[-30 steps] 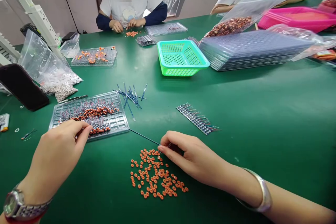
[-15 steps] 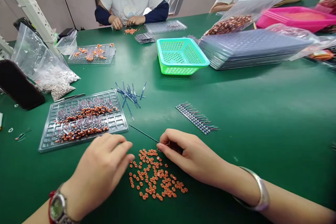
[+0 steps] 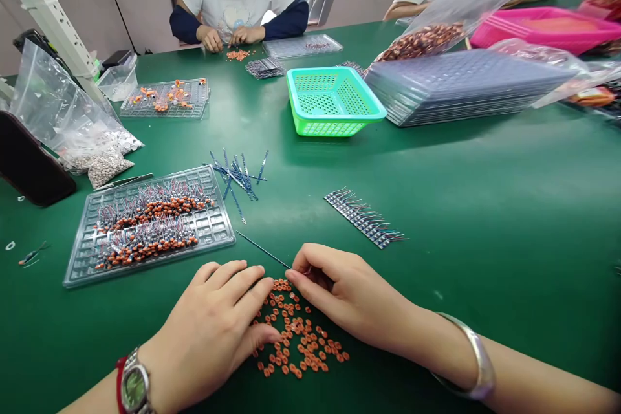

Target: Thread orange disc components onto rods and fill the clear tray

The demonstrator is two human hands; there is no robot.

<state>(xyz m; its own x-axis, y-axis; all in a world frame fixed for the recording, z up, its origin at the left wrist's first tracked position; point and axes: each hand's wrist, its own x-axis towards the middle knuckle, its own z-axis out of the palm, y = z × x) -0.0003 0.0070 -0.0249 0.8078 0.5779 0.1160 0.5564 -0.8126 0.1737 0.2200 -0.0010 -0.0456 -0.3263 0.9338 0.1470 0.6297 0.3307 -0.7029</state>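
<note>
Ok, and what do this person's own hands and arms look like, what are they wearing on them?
Both are bare, with no gloves or sleeves in view. By the left hand, the wrist wears a silver metal watch with a round green dial, beside a red band. Behind the right hand sits a smooth silver bangle.

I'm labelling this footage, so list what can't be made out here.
All in the head view:
Strip: one end, hidden by the right hand gripping it.
Orange rings: some covered by the left hand; whether it touches them is unclear.
Phone: cut off by the left edge.
Wires in the tray: too fine to count.
</note>
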